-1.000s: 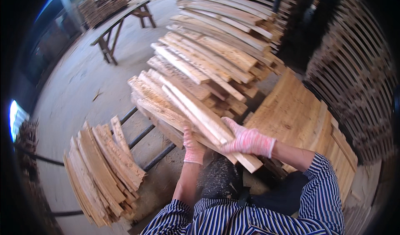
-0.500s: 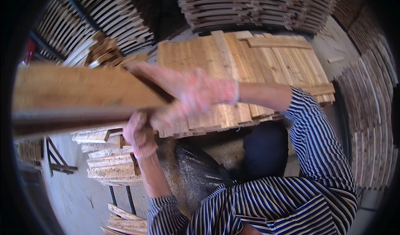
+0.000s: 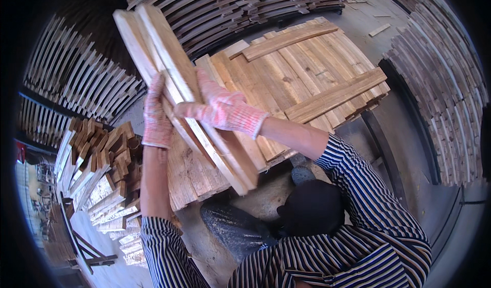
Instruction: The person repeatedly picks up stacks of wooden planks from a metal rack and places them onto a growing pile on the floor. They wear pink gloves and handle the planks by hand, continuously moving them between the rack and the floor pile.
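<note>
Several wooden boards (image 3: 176, 58) stand on edge, pressed side by side and slanting from the far left toward me. My left hand (image 3: 155, 111), in a pink-and-white knit glove, is closed against their left side. From the right, my right hand (image 3: 220, 106), gloved alike, grips the same boards with its thumb over their upper edges. Under them lies a broad stack of planks (image 3: 302, 78) laid side by side. One crosswise board (image 3: 291, 40) rests on its far part and another crosswise board (image 3: 337, 95) on its near right part. Whether the held boards touch the stack, I cannot tell.
A loose pile of cut boards (image 3: 110, 168) sits to the left of the plank stack. Tall stacks of spaced slats stand at the back (image 3: 245, 12), the left (image 3: 76, 78) and the right (image 3: 445, 99). A wood scrap (image 3: 379, 30) lies on the floor.
The boards have swung from lying across the left to slanting over the plank stack. Both hands have moved with them, the left going farther away. The view has turned leftward.
</note>
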The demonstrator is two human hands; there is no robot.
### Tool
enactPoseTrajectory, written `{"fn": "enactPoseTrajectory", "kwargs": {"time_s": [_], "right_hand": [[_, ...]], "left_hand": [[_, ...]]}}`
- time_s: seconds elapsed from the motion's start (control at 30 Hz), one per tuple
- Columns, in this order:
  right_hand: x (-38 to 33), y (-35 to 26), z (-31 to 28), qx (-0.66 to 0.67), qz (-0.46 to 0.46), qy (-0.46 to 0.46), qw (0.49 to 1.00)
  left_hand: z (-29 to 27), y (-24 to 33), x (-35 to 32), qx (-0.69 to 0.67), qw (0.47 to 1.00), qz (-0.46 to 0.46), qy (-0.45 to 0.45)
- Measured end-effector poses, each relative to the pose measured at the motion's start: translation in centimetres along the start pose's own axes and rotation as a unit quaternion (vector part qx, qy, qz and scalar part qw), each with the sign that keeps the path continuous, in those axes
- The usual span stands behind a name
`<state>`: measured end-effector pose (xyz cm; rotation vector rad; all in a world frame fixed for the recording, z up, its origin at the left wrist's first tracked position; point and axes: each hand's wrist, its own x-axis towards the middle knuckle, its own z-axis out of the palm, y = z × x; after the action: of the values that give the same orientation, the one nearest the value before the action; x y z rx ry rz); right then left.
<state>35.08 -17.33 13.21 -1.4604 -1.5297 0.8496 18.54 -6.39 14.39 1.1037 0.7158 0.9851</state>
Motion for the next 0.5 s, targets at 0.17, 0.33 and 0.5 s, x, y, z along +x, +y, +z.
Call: {"fn": "enactPoseTrajectory", "kwargs": {"time_s": [0.17,0.33,0.5], "right_hand": [[-1.9,8.7,-5.4,-0.187,0.197,0.061,0.961],[-1.0,16.3,-6.5,-0.304,0.113,0.078,0.943],[-0.9,11.1,-5.6,-0.349,0.133,0.027,0.927]], "left_hand": [[1.2,-7.8,0.2,-0.110,0.983,-0.142,-0.042],[0.2,-14.0,1.6,-0.130,0.979,-0.158,0.021],[2.1,-14.1,2.7,-0.154,0.973,-0.169,0.008]]}}
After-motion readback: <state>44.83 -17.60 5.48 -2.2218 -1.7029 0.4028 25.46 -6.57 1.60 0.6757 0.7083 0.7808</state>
